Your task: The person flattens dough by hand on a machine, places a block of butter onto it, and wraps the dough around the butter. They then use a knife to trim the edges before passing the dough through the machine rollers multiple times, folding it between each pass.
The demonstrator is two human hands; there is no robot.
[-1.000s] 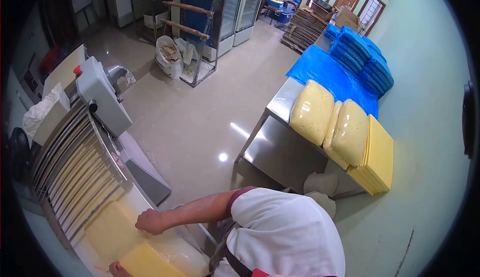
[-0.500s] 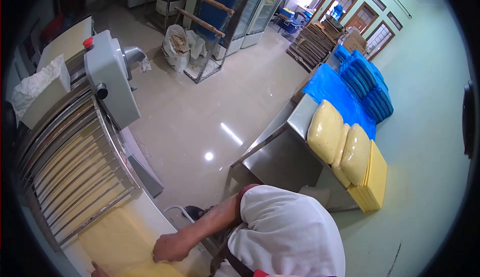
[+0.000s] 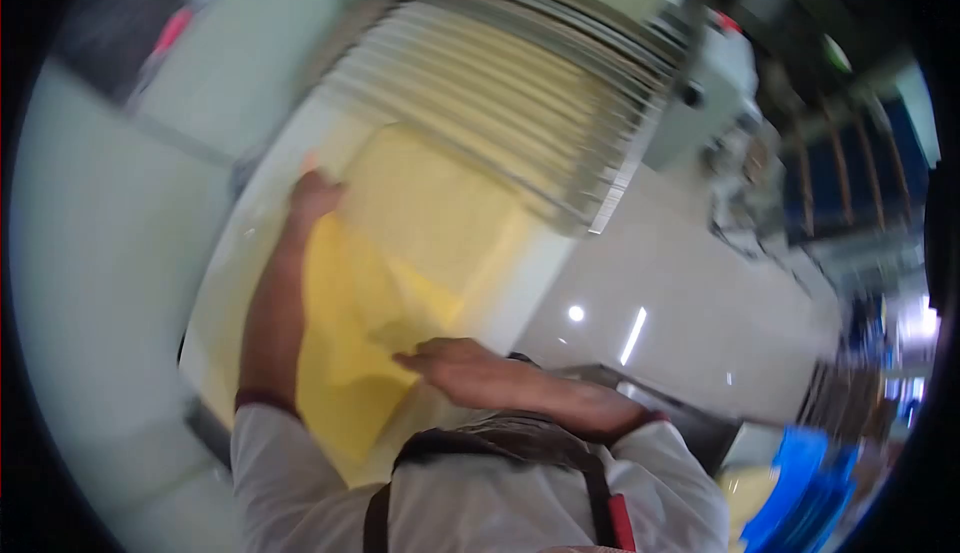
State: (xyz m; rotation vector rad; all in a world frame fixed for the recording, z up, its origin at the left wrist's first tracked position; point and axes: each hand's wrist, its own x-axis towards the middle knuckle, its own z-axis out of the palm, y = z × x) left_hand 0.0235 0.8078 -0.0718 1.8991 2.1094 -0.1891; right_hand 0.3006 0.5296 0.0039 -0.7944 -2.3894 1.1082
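Observation:
A pale dough sheet lies flat on the white belt of a dough sheeter, partly under its bar guard. Over its near part lies a bright yellow sheet, slanting and folded along one side. My left hand is at the far left corner of the yellow sheet, its fingers closed there and blurred by motion. Lower down and to the right, my right hand pinches the sheet's right edge. Both forearms reach across the belt from the near side.
The metal bar guard spans the belt ahead, with the grey machine housing at its right. Tiled floor shows to the right. At lower right are blue plastic-covered stacks. A pale wall stands close on the left.
My view has swung left and down, so the belt is now central. Both hands and forearms now show fully; before, my left hand was barely visible at the bottom edge.

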